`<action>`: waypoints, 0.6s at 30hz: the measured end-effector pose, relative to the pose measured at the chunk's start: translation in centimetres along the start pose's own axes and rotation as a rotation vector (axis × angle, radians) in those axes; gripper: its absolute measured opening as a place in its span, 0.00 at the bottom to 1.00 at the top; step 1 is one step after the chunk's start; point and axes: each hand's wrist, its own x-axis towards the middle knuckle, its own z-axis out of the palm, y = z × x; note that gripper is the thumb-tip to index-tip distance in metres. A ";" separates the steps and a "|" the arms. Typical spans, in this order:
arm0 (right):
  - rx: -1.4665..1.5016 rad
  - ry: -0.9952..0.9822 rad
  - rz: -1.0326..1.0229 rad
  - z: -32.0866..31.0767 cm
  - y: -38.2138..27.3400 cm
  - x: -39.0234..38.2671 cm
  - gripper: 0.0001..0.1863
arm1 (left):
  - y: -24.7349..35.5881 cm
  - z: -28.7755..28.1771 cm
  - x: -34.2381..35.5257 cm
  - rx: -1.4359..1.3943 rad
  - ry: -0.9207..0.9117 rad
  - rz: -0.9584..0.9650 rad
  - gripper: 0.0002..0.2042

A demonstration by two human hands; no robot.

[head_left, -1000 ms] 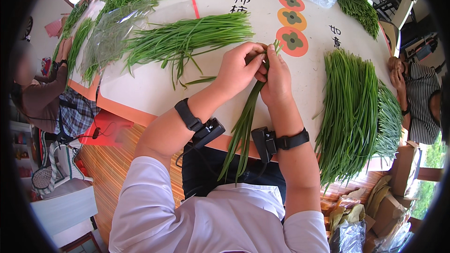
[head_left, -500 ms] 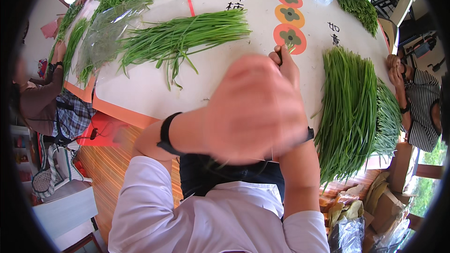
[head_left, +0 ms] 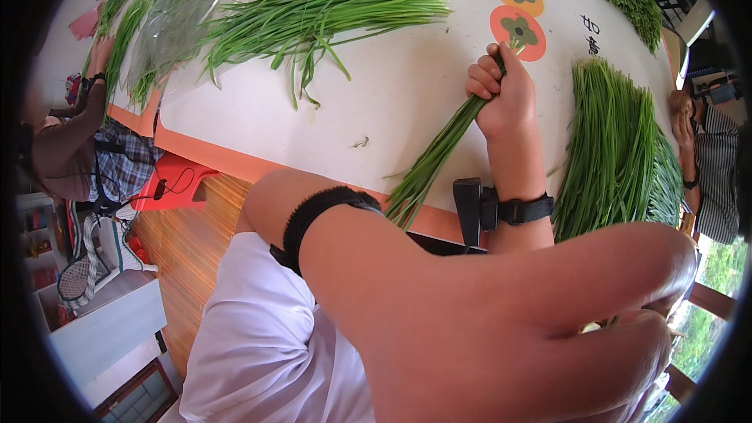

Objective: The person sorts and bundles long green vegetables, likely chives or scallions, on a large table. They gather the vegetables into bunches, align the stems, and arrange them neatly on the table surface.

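My right hand [head_left: 507,98] has its fingers closed around a slim bunch of green stalks [head_left: 439,149] above the tabletop [head_left: 313,133], the leaves trailing toward the near edge. My left hand [head_left: 533,329] crosses close before the camera; I can't tell whether its fingers pinch anything. Beyond my right wrist lies a thick green pile [head_left: 611,141].

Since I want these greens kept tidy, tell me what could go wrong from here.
The right hand grips the bunch of long green leaves near one end, so the loose far ends might splay or snag at the table's orange edge. The left hand, close to the camera, hides part of the large pile of greens; it could brush the pile, though the gap between them can't be judged.
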 end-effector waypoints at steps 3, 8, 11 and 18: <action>-0.017 0.010 0.001 0.2 0.0 -0.1 0.10 | 0.7 0.9 -0.4 -0.046 0.021 -0.072 0.07; -0.002 -0.005 -0.002 0.2 0.3 -0.1 0.10 | 1.6 1.8 0.0 -0.058 0.022 -0.124 0.07; 0.006 -0.021 0.000 -0.2 0.1 0.4 0.10 | 1.6 2.2 0.6 -0.031 0.021 -0.138 0.07; 0.054 0.084 0.019 -0.5 -1.4 -0.5 0.10 | -7.1 -1.8 1.2 0.319 -0.086 0.040 0.09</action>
